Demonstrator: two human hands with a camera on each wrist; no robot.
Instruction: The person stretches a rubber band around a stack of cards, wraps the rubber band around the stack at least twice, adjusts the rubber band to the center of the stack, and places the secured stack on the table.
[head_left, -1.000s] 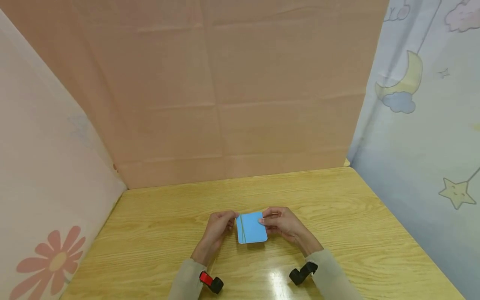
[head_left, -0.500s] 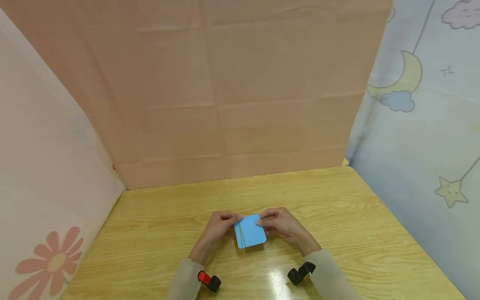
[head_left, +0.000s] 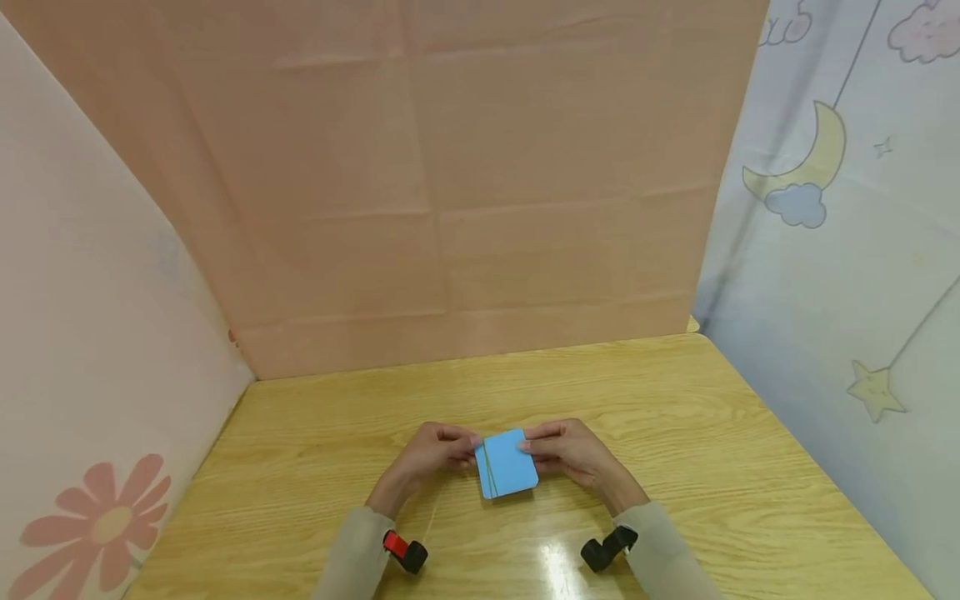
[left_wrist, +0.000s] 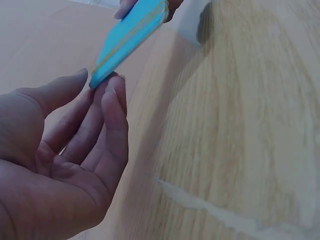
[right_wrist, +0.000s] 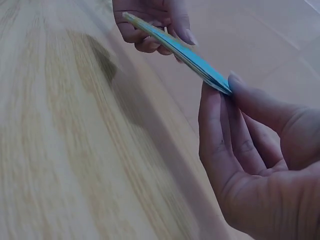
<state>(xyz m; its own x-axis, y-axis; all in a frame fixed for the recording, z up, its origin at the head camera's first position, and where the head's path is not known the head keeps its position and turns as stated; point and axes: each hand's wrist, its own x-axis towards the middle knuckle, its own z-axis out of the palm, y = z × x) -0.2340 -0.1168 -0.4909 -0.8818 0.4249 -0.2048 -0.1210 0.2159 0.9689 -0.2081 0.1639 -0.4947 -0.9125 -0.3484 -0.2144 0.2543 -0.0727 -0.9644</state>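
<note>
The left hand (head_left: 433, 450) is reaching in from its side with the wrist bending, its thumb and fingers closing on one corner of a blue card stack (head_left: 510, 467). The right hand (head_left: 573, 450) is mirroring it, pinching the opposite edge, thumb lying on the upper face and fingers curling beneath. In the wrist views both palms are staying hollow, only the tips meeting the stack. Pale sleeves are covering the forearms, the left sleeve (head_left: 352, 550) and right sleeve (head_left: 663, 550) each bearing a small black device at the cuff, the left one showing a red patch.

Below, a wood-grain table (head_left: 337, 417) is spreading out, catching a bright glare between the forearms. Beyond it a creased brownish-pink sheet (head_left: 450, 208) is hanging at the back. A pale left wall covering (head_left: 75, 275) is showing a pink flower (head_left: 112, 525); a whitish-blue right wall covering (head_left: 862, 292) is showing a moon (head_left: 821, 146), clouds and a star (head_left: 873, 392).

The stack is sitting between the two hands, tilting a little and hovering above the table. A thin yellowish band (head_left: 491, 471) is running round it near the left hand, its two strands slanting apart.
</note>
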